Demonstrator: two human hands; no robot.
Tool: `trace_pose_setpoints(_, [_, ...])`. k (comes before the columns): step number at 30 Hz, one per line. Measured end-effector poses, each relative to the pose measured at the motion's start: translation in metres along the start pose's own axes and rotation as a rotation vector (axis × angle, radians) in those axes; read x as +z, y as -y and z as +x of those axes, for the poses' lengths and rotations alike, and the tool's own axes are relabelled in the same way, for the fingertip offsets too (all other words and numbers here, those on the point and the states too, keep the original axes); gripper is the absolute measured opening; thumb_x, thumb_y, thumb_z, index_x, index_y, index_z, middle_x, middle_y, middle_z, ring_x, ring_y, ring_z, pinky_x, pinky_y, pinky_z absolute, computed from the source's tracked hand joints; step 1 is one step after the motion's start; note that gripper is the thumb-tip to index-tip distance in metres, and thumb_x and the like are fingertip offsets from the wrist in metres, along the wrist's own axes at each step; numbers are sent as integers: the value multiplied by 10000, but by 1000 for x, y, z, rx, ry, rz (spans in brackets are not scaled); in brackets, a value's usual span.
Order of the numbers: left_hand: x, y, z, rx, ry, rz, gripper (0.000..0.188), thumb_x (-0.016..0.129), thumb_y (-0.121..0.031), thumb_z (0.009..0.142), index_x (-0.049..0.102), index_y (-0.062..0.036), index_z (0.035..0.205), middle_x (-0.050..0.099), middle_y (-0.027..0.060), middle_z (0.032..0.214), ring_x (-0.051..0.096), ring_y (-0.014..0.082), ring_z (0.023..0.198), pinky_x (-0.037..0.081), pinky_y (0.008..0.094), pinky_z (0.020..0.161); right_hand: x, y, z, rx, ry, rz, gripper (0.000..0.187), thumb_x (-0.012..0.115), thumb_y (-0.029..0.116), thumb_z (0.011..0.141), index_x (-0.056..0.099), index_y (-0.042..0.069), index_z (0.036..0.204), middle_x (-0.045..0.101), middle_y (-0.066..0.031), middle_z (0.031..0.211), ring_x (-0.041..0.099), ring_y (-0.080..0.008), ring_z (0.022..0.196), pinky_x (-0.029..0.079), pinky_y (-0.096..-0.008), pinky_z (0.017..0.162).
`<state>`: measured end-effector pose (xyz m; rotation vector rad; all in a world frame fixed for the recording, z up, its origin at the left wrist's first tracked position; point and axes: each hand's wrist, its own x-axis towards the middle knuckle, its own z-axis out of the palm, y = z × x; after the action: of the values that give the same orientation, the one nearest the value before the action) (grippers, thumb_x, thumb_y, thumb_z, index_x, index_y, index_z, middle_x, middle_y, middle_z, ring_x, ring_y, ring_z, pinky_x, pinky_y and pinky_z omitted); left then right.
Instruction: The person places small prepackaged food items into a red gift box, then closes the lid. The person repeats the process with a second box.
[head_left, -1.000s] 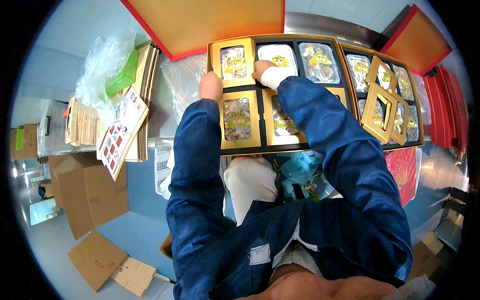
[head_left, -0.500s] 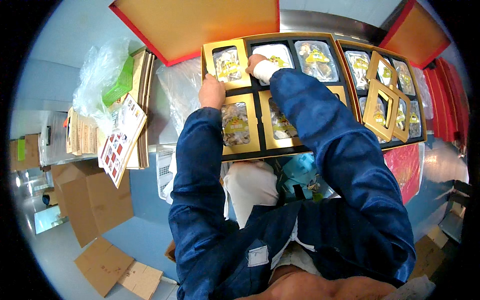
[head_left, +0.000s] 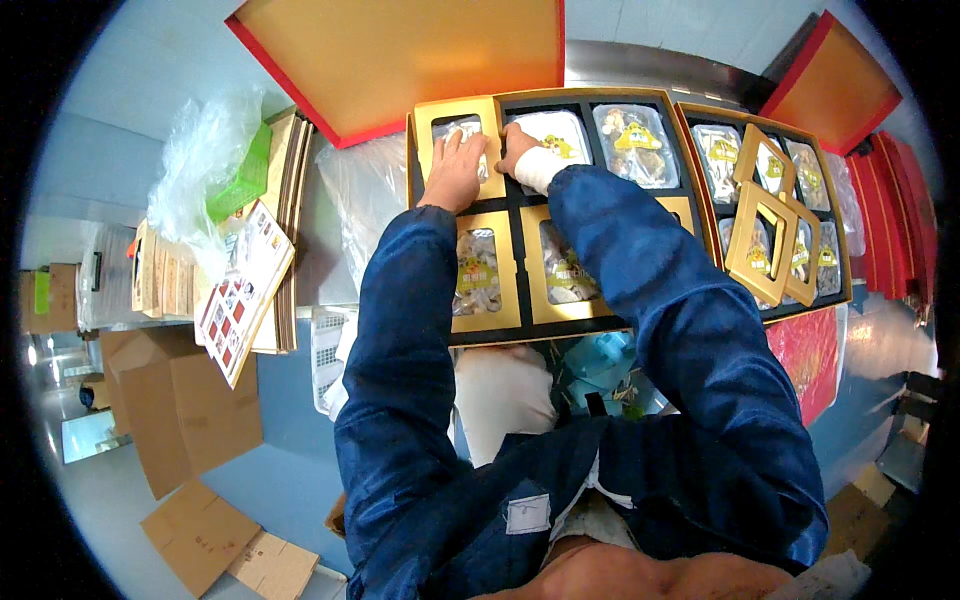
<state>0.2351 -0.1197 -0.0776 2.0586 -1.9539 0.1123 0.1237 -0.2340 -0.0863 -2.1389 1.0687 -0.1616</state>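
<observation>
My left hand [head_left: 455,172] lies on a gold window frame [head_left: 486,112] in the far left compartment of a large gift box [head_left: 590,332], its fingers stretched out over the window. At that frame's right edge my right hand [head_left: 519,153], with a white cuff at the wrist, grips it with bent fingers. Clear packs of dried food with yellow labels sit in black compartments. One bare pack [head_left: 560,136] is just right of my right hand, with another pack [head_left: 636,145] beyond it. Gold frames [head_left: 487,322] cover the near compartments; my right sleeve hides part of them.
A second gift box [head_left: 707,200] adjoins on the right, with loose gold frames [head_left: 757,250] lying on its packs. Open red-edged lids [head_left: 410,65] stand behind. On the left are a plastic bag [head_left: 195,170], a printed sheet [head_left: 245,290] and cardboard boxes [head_left: 190,400]. Red lids [head_left: 890,220] stand far right.
My left hand has moved from the frame's left edge onto its window, fingers now spread. My right hand stays at the right edge. The whole view has shifted slightly.
</observation>
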Motion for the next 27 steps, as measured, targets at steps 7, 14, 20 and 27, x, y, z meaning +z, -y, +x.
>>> trace_pose_setpoints(7, [-2,-4,2,-55,38,-34,433,533,-16,784,472,-60,1210,561,172,1192,452,348,1212,279,515,1046,-22,14,32,-107,-15,-91,854,711,375,723,256,119,1400,478,-312,1220,512,-466,1110,439,-453,941])
trace_pose_setpoints(14, [-20,54,38,-205,-284,14,406,561,-71,746,546,-28,1149,571,169,1153,520,341,1060,404,461,915,-40,19,61,-209,180,-300,981,787,360,594,292,85,1395,575,-235,1190,581,-364,1074,464,-412,917])
trace_pose_setpoints(20, [-13,93,58,-279,-35,-37,315,550,-84,749,606,-28,1054,573,180,1096,518,378,1032,415,457,900,-42,28,69,-199,188,-317,954,792,389,604,326,58,1369,556,-237,1220,562,-371,1106,460,-426,925])
trace_pose_setpoints(27, [-10,94,56,-284,-130,-51,223,599,-128,718,606,-10,907,576,199,904,555,382,900,455,456,801,-37,24,63,-238,124,-262,745,740,374,691,402,39,1264,588,-258,1139,590,-381,1044,470,-426,895])
